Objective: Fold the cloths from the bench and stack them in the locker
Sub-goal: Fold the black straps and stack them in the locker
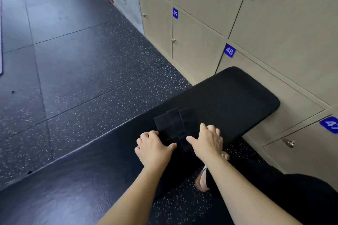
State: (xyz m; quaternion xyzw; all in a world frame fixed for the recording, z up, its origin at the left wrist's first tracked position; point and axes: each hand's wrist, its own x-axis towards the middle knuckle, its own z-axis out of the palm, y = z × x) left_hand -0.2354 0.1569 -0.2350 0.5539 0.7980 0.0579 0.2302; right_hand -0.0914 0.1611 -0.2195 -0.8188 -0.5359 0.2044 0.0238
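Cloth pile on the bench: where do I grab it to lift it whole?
Take the cloth pile by both side edges, one hand from each side, fingers under, thumbs on top. Its flat layers are staggered, so a one-sided grip could let them slide apart.

The cloth (172, 124) lies on the desk (237, 93) between your hands: your left hand (153, 149) at its left edge, your right hand (208, 140) over its right edge. Beyond your fingers the desk runs up to the lockers (201, 42). The floor (73, 60) spreads left of your left hand, and your foot (203, 181) sits below your right wrist.
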